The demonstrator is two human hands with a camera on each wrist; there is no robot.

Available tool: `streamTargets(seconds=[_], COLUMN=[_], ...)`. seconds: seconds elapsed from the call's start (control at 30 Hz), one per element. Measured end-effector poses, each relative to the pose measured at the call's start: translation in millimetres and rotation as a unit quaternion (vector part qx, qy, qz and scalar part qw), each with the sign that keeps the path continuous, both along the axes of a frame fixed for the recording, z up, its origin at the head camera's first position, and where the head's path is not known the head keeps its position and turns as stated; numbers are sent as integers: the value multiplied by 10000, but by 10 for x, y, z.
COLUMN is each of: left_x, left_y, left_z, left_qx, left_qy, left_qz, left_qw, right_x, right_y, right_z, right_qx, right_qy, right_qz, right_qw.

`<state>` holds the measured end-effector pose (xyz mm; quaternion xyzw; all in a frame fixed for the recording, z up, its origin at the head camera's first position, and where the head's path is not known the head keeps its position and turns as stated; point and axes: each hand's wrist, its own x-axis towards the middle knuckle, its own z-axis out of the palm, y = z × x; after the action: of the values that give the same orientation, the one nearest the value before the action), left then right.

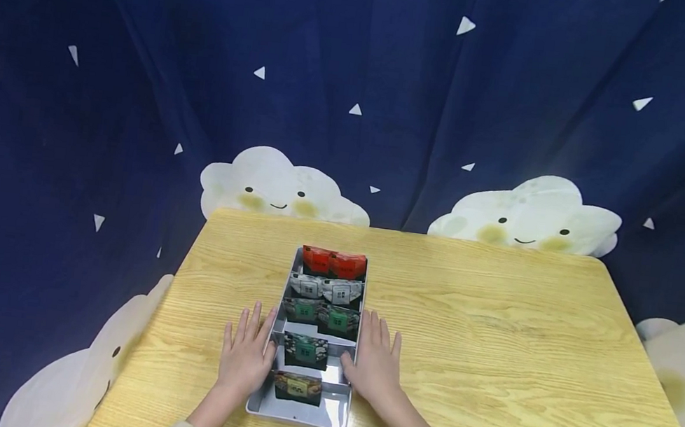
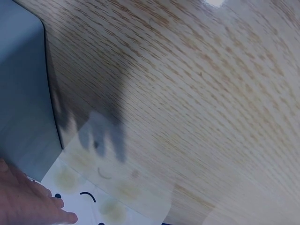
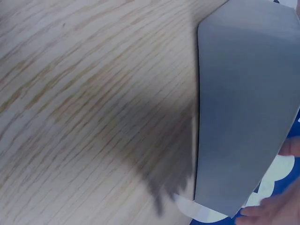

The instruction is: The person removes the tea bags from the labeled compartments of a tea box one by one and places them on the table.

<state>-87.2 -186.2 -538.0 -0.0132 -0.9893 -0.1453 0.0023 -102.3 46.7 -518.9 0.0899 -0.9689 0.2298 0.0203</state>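
A long grey divided tray [image 1: 296,419] lies lengthwise between my two hands. Two red sachets [image 1: 347,267] stand in its far compartment, with two white ones [image 1: 342,292] and two green ones [image 1: 339,321] in the rows nearer me. One dark green sachet [image 1: 305,351] and one brown-and-yellow sachet [image 1: 298,387] each occupy a front compartment. My left hand [image 1: 244,361] is against the left side, fingers straight and spread, thumb at the rim. On the right side, my right hand [image 1: 377,367] also has straight fingers, its thumb reaching over the rim. Both wrist views show the tray's smooth outer wall [image 3: 248,98].
The tray rests on a light wood-grain table [image 1: 491,357], left of its middle. A dark blue curtain [image 1: 361,53] with white triangles and smiling clouds hangs behind the table and down its sides.
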Motion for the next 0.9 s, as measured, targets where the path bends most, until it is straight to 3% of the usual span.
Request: streamTargets(seconds=[0.17,0.33,0.47,0.67,0.9], left_x=[-3,-5,-1,3,-5], left_y=[-1,6,11,13,23], left_z=[-10,-3,15,16,13], left_qx=[-38,7,49,31,-1], left_qy=[6,-43,-35,-47,-8], left_qz=[6,16,29,63,32], left_qw=[10000,10000,10000,10000,10000], right_x=[17,31,38,48,75], right_y=[-42,-99,-147,-205,-274], right_z=[22,-10,-20,-40,-97], right_qx=[-235,-415,-283,276,432], right_qy=[1215,2099,2253,2089,2323], right_qz=[217,1150,1925,2853,3443], right_qw=[9921,9700,9547,9350,9086])
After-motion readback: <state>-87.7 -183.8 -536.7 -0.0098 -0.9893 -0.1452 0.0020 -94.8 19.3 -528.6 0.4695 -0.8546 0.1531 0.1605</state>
